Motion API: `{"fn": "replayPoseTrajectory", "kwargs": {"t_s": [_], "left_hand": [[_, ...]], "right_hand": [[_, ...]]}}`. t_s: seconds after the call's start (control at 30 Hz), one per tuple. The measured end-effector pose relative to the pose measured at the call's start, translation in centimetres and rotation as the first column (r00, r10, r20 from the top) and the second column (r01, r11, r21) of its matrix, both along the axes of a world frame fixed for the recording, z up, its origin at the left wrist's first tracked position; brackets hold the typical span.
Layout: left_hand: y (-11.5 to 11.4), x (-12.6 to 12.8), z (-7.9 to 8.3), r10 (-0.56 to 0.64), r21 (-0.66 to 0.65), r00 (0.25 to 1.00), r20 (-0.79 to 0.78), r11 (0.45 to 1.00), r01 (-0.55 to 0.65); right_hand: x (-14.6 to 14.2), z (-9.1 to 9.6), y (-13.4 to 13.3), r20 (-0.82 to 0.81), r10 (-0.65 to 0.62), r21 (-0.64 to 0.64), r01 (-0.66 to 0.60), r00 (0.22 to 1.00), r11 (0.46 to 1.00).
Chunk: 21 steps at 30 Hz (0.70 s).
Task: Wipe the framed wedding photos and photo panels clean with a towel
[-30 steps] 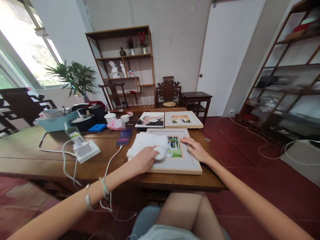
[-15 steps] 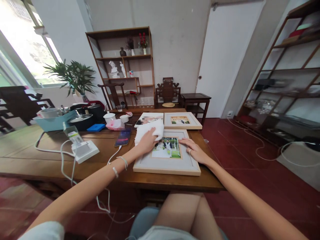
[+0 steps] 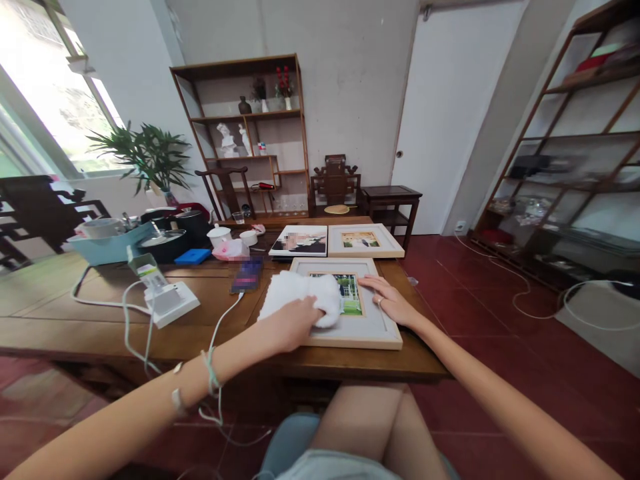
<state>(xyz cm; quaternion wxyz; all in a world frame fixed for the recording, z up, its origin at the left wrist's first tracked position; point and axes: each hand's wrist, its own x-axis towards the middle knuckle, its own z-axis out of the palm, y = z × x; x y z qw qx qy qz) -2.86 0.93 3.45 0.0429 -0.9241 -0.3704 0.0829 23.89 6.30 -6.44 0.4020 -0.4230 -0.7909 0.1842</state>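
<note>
A white cloth (image 3: pixel 300 293) is bunched under my left hand (image 3: pixel 293 323), which grips it against the left side of a framed photo (image 3: pixel 373 337). The cloth hides the frame's left edge and much of the picture (image 3: pixel 351 297); green grass still shows at its right. My right hand (image 3: pixel 393 303) rests on the frame's right side, fingers stretched out over the pale mat, holding nothing. The frame lies flat near the table's front edge.
Behind lie another framed photo (image 3: pixel 393 237) and a white-edged picture (image 3: pixel 300 241). To the left are a phone (image 3: pixel 246 275) on a cable, a power strip (image 3: pixel 175 305), a blue box (image 3: pixel 193 257), a pot (image 3: pixel 163 241) and a light-blue basin (image 3: pixel 107 248) on the wooden table (image 3: pixel 225 333).
My left hand has pulled the cloth from the frame's upper left down toward its front, uncovering the white-edged picture behind. My right hand has stayed in place.
</note>
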Motion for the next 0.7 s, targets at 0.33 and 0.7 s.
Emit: {"fn": "replayPoseTrajectory", "kwargs": {"t_s": [0.33, 0.7], "left_hand": [[-0.4, -0.3, -1.2, -0.023, 0.002, 1.0, 0.015, 1.0, 0.022], [9.4, -0.1, -2.2, 0.096, 0.219, 0.993, 0.073, 0.969, -0.11]], "right_hand": [[-0.1, 0.0, -0.1, 0.009, -0.022, -0.014, 0.022, 1.0, 1.0], [0.0, 0.1, -0.3, -0.005, -0.013, -0.002, 0.013, 1.0, 1.0]]}}
